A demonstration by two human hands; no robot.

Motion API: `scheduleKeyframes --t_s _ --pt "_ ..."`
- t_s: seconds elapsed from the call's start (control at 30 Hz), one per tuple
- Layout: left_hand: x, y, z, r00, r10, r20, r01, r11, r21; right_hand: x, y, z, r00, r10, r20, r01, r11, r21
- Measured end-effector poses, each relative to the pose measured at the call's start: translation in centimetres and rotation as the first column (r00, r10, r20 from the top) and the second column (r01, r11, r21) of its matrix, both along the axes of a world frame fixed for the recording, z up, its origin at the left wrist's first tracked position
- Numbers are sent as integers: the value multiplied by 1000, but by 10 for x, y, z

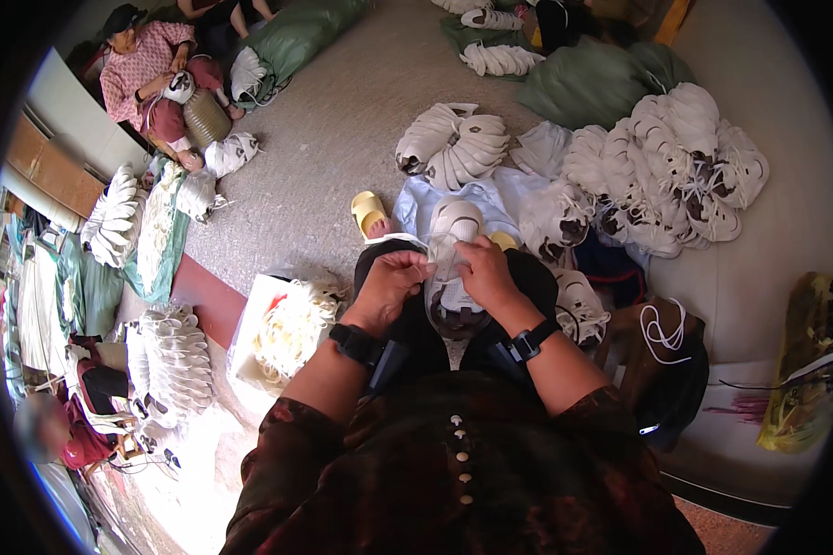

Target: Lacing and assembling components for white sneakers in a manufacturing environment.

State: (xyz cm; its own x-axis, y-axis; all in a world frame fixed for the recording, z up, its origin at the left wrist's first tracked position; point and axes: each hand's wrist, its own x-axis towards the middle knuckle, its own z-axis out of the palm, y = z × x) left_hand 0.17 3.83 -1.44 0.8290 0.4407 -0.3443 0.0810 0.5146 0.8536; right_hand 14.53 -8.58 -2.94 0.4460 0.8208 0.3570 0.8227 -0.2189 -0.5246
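Fingers [420, 270] of the left hand [391, 285]: thumb and index pressed together; any lace between them too fine to confirm. Right hand [491, 276]: fingers bent at the shoe's side; cannot tell whether they pinch anything. One white shoe [455, 220] at centre of frame, between the knees, toe toward top; its middle partly covered by the hands.

Counts: wristbands, 2, one [356, 344] per forearm; shirt buttons [463, 457], 5 visible; box [247, 356] of pale laces [292, 328], 1, left of centre, laces tangled, uncountable. Yellow slippers, 2: one [367, 211] clear, other mostly hidden. Shoe pile [685, 176], upper right: overlapping, uncountable. Seated person [157, 74], upper left; another's legs cut off at upper edge.
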Motion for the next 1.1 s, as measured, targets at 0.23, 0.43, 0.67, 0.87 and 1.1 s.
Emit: scheduleKeyframes --t_s 0.23,0.43,0.67,0.87,1.1 --pt "59 5 -21 993 119 -14 -114 975 189 3 1 -7 992 -19 -121 27 998 63" --pt "65 7 -25 988 124 -91 -26 718 695 3 2 -7 970 -62 -234 70 997 24" --pt "80 5 -10 920 160 -359 347 94 933 0 5 -7 968 -121 -220 126 992 10" --pt "71 -1 1 921 178 -348 318 178 931 1 14 -11 940 -145 -309 182 979 95" --pt "59 -13 3 933 -125 -338 283 -326 902 -1 13 -15 976 -198 -96 208 972 111"
